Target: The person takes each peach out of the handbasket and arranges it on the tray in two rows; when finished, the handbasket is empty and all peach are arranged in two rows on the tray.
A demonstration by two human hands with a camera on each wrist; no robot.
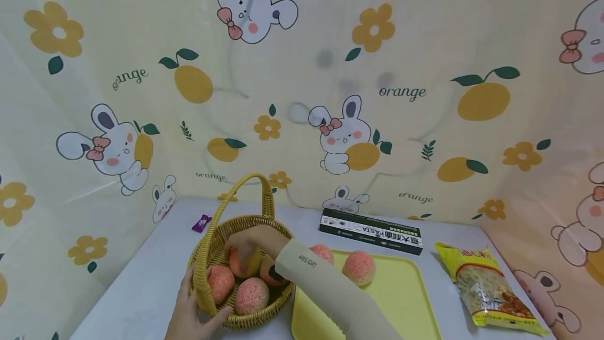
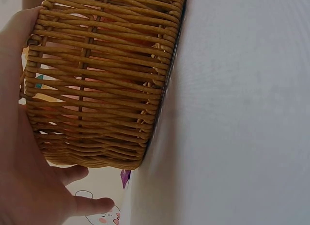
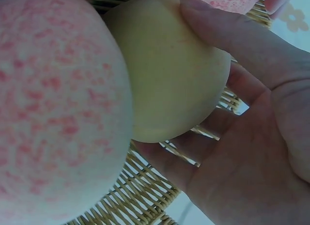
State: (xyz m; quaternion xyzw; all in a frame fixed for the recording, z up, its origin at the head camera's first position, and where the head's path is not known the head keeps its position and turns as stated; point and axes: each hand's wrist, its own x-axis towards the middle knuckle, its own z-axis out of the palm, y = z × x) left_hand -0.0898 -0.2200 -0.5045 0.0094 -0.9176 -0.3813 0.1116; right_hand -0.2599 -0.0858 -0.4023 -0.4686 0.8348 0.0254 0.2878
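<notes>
A wicker basket [image 1: 278,298] with a tall handle stands on the table at the front left, with several pink-speckled peaches in it. My right hand [image 1: 250,243] reaches into the basket and grips one peach [image 1: 245,264]. In the right wrist view, the right hand [image 3: 252,137] curls its fingers [image 3: 232,36] round the peach's pale yellow side [image 3: 164,70], which lies against another peach [image 3: 53,108]. My left hand [image 1: 191,316] holds the basket's near side by the handle's base. In the left wrist view, the left hand [image 2: 29,186] cups the woven basket wall [image 2: 97,79].
A yellow tray [image 1: 406,303] lies right of the basket with two peaches [image 1: 358,267] at its far end. Behind it lies a dark pasta box [image 1: 370,231], and a yellow noodle bag [image 1: 491,287] lies at the right. A purple sweet [image 1: 201,222] sits at the back left.
</notes>
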